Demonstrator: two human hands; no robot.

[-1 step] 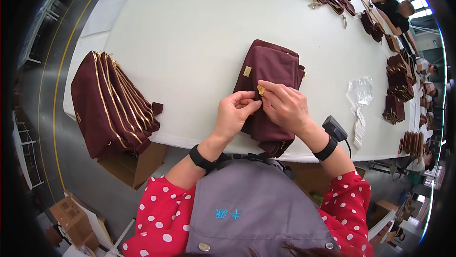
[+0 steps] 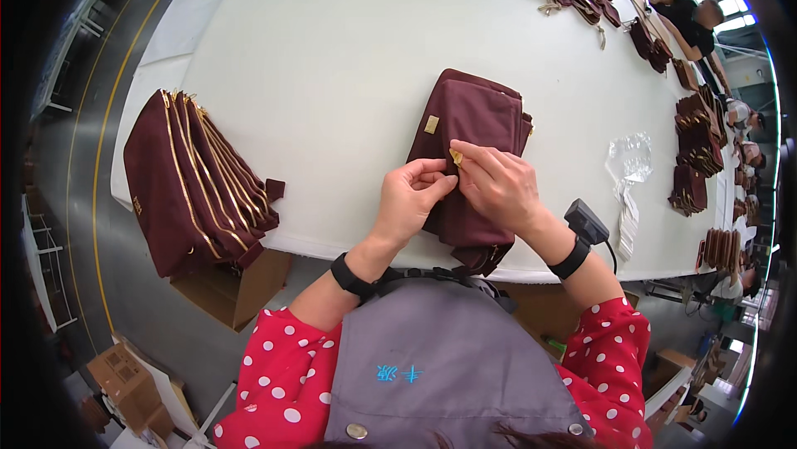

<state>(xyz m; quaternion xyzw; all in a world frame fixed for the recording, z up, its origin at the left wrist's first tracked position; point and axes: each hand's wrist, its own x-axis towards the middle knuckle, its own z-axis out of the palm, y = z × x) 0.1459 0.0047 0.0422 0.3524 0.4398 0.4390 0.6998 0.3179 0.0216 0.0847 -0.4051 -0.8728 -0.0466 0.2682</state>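
My left hand (image 2: 408, 200) and right hand (image 2: 498, 187) both pinch one small gold zipper pull (image 2: 456, 156) on the maroon pouch (image 2: 469, 129), which tops one stack at the table's (image 2: 332, 58) near edge. A second stack of pouches (image 2: 195, 187) leans at its left edge.

red top with white polka dots, sleeves (image 2: 274, 366) pushed up past the elbows. over it a grey apron (image 2: 448, 366) with a small blue embroidered mark on the chest and two round metal snaps near the lower edge. a black band on each wrist (image 2: 349, 276), and both hands, left hand (image 2: 411, 200) and right hand (image 2: 498, 187), are bare.
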